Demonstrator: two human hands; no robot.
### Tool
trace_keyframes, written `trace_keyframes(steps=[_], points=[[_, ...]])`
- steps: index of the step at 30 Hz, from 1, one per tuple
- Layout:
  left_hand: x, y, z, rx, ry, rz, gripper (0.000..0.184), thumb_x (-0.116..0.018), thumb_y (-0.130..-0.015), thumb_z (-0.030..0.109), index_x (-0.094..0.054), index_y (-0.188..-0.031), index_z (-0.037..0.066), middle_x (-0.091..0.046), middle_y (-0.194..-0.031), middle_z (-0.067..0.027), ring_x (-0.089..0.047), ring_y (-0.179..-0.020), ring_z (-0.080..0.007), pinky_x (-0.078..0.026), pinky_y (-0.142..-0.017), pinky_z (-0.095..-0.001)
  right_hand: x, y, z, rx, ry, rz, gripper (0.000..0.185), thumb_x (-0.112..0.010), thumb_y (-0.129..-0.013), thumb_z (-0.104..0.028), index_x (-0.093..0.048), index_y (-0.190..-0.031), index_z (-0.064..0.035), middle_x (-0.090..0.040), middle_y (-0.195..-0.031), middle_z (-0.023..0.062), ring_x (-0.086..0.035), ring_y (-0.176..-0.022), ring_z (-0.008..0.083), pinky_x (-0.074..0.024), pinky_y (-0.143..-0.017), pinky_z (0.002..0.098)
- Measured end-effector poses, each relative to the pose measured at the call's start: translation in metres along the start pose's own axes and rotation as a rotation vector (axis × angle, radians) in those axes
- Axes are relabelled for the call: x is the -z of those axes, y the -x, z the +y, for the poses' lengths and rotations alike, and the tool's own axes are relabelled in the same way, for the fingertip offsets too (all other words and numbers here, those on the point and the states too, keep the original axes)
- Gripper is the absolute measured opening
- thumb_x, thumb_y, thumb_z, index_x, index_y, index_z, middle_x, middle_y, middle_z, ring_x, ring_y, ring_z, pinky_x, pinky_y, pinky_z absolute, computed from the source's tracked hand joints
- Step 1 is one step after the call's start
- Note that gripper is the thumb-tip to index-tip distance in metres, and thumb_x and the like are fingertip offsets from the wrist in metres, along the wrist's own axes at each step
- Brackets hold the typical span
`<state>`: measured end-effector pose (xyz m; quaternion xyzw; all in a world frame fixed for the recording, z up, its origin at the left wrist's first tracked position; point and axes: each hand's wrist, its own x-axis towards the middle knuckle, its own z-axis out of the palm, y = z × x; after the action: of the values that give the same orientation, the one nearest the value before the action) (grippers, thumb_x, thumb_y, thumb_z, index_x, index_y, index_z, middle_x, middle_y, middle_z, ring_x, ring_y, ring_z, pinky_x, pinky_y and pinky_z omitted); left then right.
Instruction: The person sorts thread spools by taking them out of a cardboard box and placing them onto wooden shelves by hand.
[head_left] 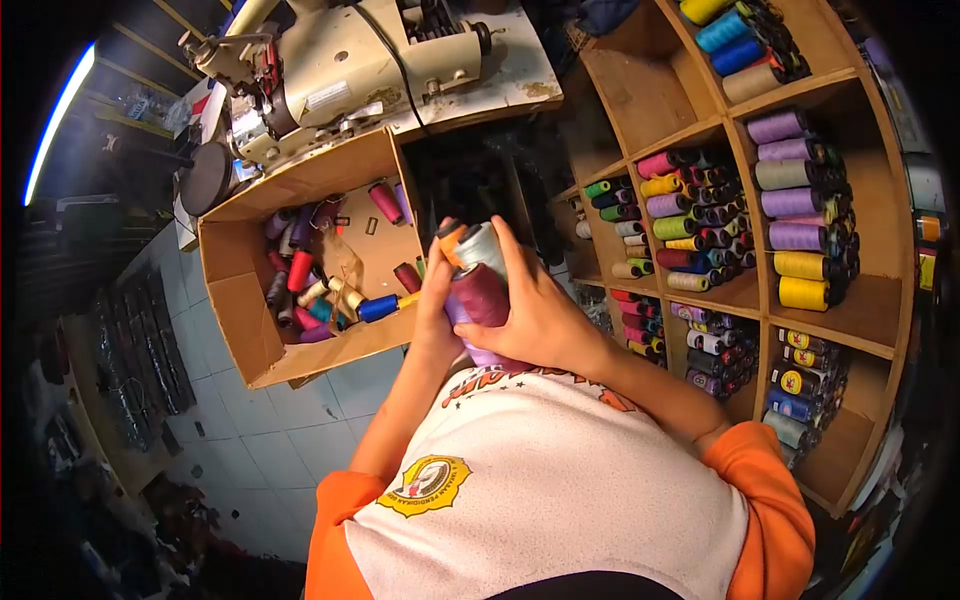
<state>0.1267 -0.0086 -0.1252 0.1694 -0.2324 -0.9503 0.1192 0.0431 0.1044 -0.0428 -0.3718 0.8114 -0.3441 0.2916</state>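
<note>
Both hands clasp a bundle of thread spools close to my chest. My left hand [437, 305] is wrapped round the left side of the bundle, by an orange spool [452, 240]. On the right, my right hand [535, 305] presses in with its thumb across a maroon spool [480, 296]. A pale grey-blue spool [479, 243] sits at the top, and a lilac spool [485, 355] shows underneath. Just left of my hands is an open cardboard box [235, 300] with loose spools inside, among them a red one [299, 271] and a blue one [378, 308].
A wooden shelf [735, 150] on the right has square compartments stacked with thread spools, including purple spools [793, 236] and yellow spools [802, 293]. Behind the box stands a cream sewing machine [340, 75] on a worn table [525, 70]. Grey floor tiles [255, 430] lie below.
</note>
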Motion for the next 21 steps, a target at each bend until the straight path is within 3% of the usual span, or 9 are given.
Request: trace_keyframes(steps=[2,3,7,11,12,15,16,20,21], points=[[0.0,0.004,-0.012,-0.011,0.037,-0.021,0.095,-0.069,-0.077,0.05,-0.014,-0.148,0.019,-0.034,-0.142,-0.0085,-0.042,-0.125,-0.0248,-0.038,-0.103,-0.0416,0.004,-0.001,0.015,-0.119,-0.128,-0.04,0.116,-0.076,-0.069,-0.046,-0.003,-0.144,0.0032,-0.03,-0.138,0.0328,-0.034,-0.129,0.0434,-0.0305,-0.106,0.0431],[0.002,0.002,-0.014,-0.036,-0.002,-0.078,0.099,-0.074,-0.075,0.044,-0.011,-0.148,0.019,-0.036,-0.14,-0.0088,-0.044,-0.123,-0.0254,-0.039,-0.102,-0.0411,0.005,-0.002,0.021,-0.18,-0.193,-0.062,0.117,-0.075,-0.07,-0.05,-0.002,-0.143,0.0041,-0.029,-0.138,0.033,-0.033,-0.13,0.043,-0.03,-0.107,0.0428],[0.007,0.002,-0.012,0.032,-0.16,-0.009,0.1,-0.076,-0.074,0.038,-0.011,-0.148,0.018,-0.041,-0.136,-0.0096,-0.047,-0.121,-0.026,-0.042,-0.1,-0.0405,-0.003,-0.005,0.031,-0.022,-0.092,-0.042,0.124,-0.071,-0.069,-0.061,0.002,-0.143,0.0046,-0.019,-0.141,0.0348,-0.023,-0.134,0.0447,-0.0262,-0.108,0.0445],[0.011,0.003,-0.013,0.109,0.016,0.038,0.095,-0.075,-0.075,0.038,-0.015,-0.147,0.019,-0.043,-0.134,-0.0095,-0.049,-0.119,-0.025,-0.044,-0.099,-0.0416,0.003,-0.003,0.017,-0.021,0.026,-0.158,0.124,-0.078,-0.066,-0.049,0.003,-0.145,-0.0001,-0.016,-0.142,0.037,-0.019,-0.134,0.0489,-0.0249,-0.109,0.0457],[0.013,0.004,-0.014,0.099,0.04,0.01,0.092,-0.074,-0.075,0.041,-0.019,-0.146,0.019,-0.044,-0.134,-0.0093,-0.048,-0.12,-0.0247,-0.044,-0.099,-0.0419,0.006,-0.002,0.01,-0.078,-0.004,-0.193,0.116,-0.079,-0.066,-0.036,-0.002,-0.145,-0.0017,-0.015,-0.143,0.0352,-0.021,-0.134,0.0472,-0.0282,-0.108,0.0438],[0.022,0.01,-0.016,0.171,0.218,0.046,0.092,-0.073,-0.074,0.046,-0.022,-0.145,0.019,-0.043,-0.135,-0.0085,-0.048,-0.121,-0.0255,-0.043,-0.1,-0.0413,0.007,-0.004,0.003,-0.028,-0.035,-0.154,0.104,-0.073,-0.068,-0.024,-0.007,-0.145,-0.0024,-0.027,-0.14,0.0325,-0.032,-0.131,0.0436,-0.0342,-0.103,0.0416],[0.025,0.008,-0.014,0.149,0.181,0.034,0.086,-0.071,-0.075,0.047,-0.026,-0.142,0.017,-0.045,-0.133,-0.0093,-0.049,-0.119,-0.0263,-0.043,-0.1,-0.0419,0.016,-0.005,-0.009,-0.14,-0.167,-0.219,0.09,-0.066,-0.069,-0.015,-0.018,-0.143,-0.001,-0.044,-0.13,0.0279,-0.048,-0.12,0.0376,-0.0392,-0.098,0.0385],[0.026,0.01,-0.01,0.084,0.035,0.073,0.077,-0.067,-0.077,0.049,-0.037,-0.135,0.009,-0.054,-0.121,-0.0151,-0.056,-0.109,-0.0287,-0.046,-0.096,-0.0429,0.015,-0.008,0.001,-0.04,-0.462,-0.195,0.065,-0.058,-0.073,-0.007,-0.033,-0.133,0.0031,-0.054,-0.116,0.0177,-0.056,-0.102,0.0206,-0.0432,-0.09,0.0321],[0.025,0.009,-0.008,0.08,0.055,0.039,0.079,-0.067,-0.076,0.048,-0.035,-0.136,0.009,-0.054,-0.121,-0.0153,-0.056,-0.109,-0.0285,-0.046,-0.096,-0.0427,0.014,-0.01,0.006,-0.067,-0.56,-0.213,0.063,-0.057,-0.074,-0.009,-0.034,-0.132,0.0035,-0.056,-0.112,0.0188,-0.058,-0.098,0.0215,-0.0449,-0.086,0.0321]])
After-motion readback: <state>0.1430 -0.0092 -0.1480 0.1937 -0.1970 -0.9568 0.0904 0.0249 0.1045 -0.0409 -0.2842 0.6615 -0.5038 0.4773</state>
